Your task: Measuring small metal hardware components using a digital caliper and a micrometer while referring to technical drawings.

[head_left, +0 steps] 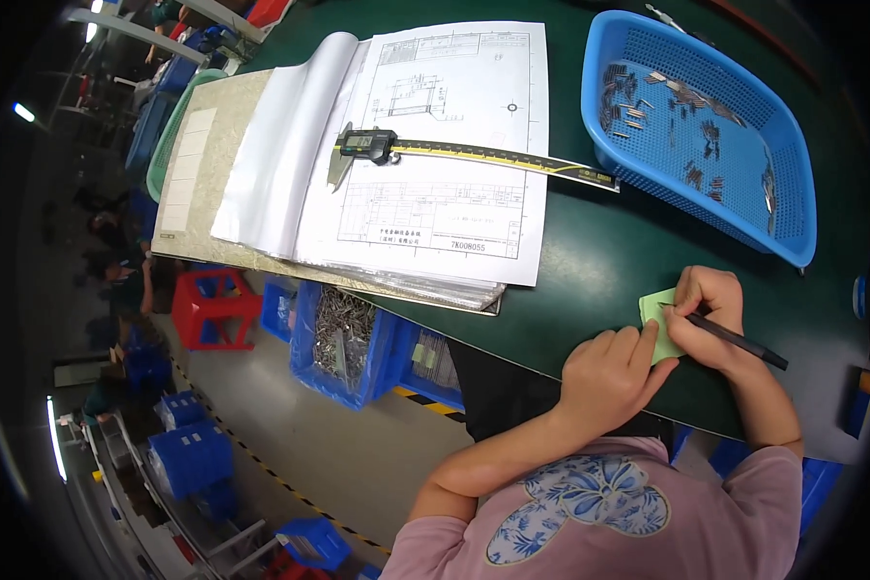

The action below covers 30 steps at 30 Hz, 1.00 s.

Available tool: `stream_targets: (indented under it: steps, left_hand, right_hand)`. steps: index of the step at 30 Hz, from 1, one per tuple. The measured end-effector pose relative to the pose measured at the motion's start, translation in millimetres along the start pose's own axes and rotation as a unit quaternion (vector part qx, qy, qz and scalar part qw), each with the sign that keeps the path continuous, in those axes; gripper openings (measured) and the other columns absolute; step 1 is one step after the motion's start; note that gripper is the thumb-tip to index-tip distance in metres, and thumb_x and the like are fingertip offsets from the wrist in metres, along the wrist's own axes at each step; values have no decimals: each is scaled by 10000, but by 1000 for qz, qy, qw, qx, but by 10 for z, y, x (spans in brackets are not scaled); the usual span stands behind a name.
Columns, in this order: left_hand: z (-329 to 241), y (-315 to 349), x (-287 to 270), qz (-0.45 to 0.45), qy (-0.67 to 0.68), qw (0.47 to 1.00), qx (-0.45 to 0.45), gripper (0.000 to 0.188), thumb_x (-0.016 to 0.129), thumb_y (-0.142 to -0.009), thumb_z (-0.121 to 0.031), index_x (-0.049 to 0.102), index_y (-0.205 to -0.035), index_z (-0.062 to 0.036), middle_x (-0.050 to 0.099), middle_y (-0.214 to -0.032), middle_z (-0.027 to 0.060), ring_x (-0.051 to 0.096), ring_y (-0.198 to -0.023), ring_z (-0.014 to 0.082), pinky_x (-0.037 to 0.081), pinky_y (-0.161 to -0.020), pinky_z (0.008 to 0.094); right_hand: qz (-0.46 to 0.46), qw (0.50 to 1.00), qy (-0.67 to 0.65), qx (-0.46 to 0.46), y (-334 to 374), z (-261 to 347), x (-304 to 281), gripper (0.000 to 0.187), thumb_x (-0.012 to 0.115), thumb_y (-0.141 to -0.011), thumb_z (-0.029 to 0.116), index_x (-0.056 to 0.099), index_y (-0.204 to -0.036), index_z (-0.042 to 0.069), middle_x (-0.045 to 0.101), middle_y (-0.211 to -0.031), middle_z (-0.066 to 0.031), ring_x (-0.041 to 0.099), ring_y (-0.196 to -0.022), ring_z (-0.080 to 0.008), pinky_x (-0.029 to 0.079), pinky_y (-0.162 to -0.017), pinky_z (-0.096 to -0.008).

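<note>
Tabletop (561,324): dark green, basket (742,169) beyond paper (653,309)
Floor (377,464): grey, left of paper
Right grip (710,309): I see it curled round pen (749,346)
Left grip (604,382): loosely parted, touching paper

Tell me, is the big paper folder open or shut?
Open: the folder lies spread, with a drawing page facing up and a caliper resting across it.

A head-worn fisheye looks down at the nearby table (590,256).
</note>
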<state>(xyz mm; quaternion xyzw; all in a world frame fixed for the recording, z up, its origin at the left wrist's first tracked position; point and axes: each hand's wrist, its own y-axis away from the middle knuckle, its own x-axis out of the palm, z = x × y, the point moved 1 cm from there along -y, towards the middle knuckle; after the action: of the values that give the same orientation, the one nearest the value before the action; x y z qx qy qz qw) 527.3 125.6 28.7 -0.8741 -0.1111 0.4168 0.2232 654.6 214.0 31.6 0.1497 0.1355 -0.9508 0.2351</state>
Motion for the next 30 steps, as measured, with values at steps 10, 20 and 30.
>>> stream_targets:
  steps: [10,20,30]
  left_hand:
    - [47,-8,1,7,-20,1000,12,334,706,-646,-278,609,-846,-28,424,-575,30,447,-457,176,337,-393,281]
    - [72,38,72,6,-30,999,21,318,664,-675,-303,615,-847,-40,430,-589,7,430,-442,143,320,-367,254]
    - [57,13,83,9,-38,999,28,309,660,-677,-299,623,-833,-34,426,-586,8,428,-441,141,316,-368,252]
  right_hand:
    - [39,999,0,-23,-67,-6,-22,214,565,-572,-7,358,-546,39,353,-489,-28,318,-408,-97,233,-379,-245]
    - [64,998,15,-5,33,-25,-79,234,580,-584,-69,383,-543,50,428,-509,-35,410,-431,-109,278,-388,-233]
    - [67,997,21,-38,17,-66,-91,239,577,-552,-80,385,-526,59,416,-486,-30,394,-395,-126,260,-372,-244]
